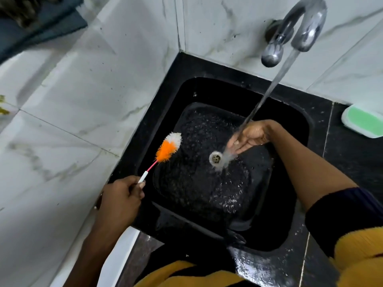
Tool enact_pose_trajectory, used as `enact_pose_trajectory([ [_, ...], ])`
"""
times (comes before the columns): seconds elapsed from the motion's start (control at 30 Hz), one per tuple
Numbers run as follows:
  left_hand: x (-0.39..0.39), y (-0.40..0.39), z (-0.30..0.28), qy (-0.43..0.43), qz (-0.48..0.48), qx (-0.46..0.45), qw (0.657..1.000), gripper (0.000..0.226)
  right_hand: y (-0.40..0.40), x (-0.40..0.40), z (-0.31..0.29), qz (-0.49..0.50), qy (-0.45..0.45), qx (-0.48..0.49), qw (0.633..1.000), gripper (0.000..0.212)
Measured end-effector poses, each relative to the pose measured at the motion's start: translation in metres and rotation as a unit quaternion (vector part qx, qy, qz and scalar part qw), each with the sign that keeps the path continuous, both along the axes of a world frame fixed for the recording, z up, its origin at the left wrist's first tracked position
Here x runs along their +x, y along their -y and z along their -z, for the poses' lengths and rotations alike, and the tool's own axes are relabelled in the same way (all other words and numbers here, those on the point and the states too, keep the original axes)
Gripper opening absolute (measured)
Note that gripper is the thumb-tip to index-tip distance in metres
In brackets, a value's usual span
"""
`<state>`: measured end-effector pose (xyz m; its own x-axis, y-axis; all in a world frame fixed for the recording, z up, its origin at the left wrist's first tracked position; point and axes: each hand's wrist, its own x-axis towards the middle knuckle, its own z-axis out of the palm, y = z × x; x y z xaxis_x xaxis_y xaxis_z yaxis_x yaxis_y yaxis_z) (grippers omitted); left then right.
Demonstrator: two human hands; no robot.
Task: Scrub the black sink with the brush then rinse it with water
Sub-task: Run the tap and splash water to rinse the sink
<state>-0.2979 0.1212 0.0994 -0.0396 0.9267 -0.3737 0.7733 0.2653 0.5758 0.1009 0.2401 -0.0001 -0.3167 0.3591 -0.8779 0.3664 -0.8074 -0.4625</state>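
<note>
The black sink (pixel 290 204) fills the middle of the view, wet and speckled with droplets, with a metal drain (pixel 215 158) in its floor. Water (pixel 267 96) runs from the chrome tap (pixel 304 23) at top right. My right hand (pixel 249 135) is held flat under the stream, fingers straight, just right of the drain. My left hand (pixel 122 198) grips the white and pink handle of the brush (pixel 167 148) at the sink's left edge. The brush's orange and white bristles point up over the rim, above the basin.
White marble tiles (pixel 62 121) cover the wall left of and behind the sink. A green and white soap dish (pixel 364 121) sits on the black counter at right. The counter in front of the sink (pixel 259 264) is wet. Dark folded cloth (pixel 37 21) lies at top left.
</note>
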Motion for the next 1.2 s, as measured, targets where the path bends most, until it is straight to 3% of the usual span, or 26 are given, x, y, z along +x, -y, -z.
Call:
enact_pose_trajectory([
  [0.4, 0.024, 0.006, -0.020, 0.027, 0.010, 0.018, 0.999, 0.025, -0.027, 0.038, -0.189, 0.094, 0.002, 0.182, 0.979, 0.035],
  [0.63, 0.050, 0.019, -0.033, 0.038, 0.021, 0.055, 0.998, 0.030, -0.008, 0.042, -0.228, 0.209, -0.030, 0.211, 0.955, 0.044],
  [0.83, 0.080, 0.029, -0.052, 0.056, 0.027, 0.063, 0.996, 0.030, 0.004, 0.025, -0.246, 0.264, -0.032, 0.204, 0.942, 0.075],
  [1.03, 0.085, 0.038, -0.069, 0.032, 0.004, 0.096, 0.995, 0.026, 0.014, 0.022, -0.282, 0.218, -0.051, 0.192, 0.955, 0.059],
  [1.2, 0.074, 0.055, -0.071, 0.007, -0.030, 0.100, 0.995, 0.023, 0.018, 0.009, -0.282, 0.264, -0.064, 0.196, 0.942, 0.036],
])
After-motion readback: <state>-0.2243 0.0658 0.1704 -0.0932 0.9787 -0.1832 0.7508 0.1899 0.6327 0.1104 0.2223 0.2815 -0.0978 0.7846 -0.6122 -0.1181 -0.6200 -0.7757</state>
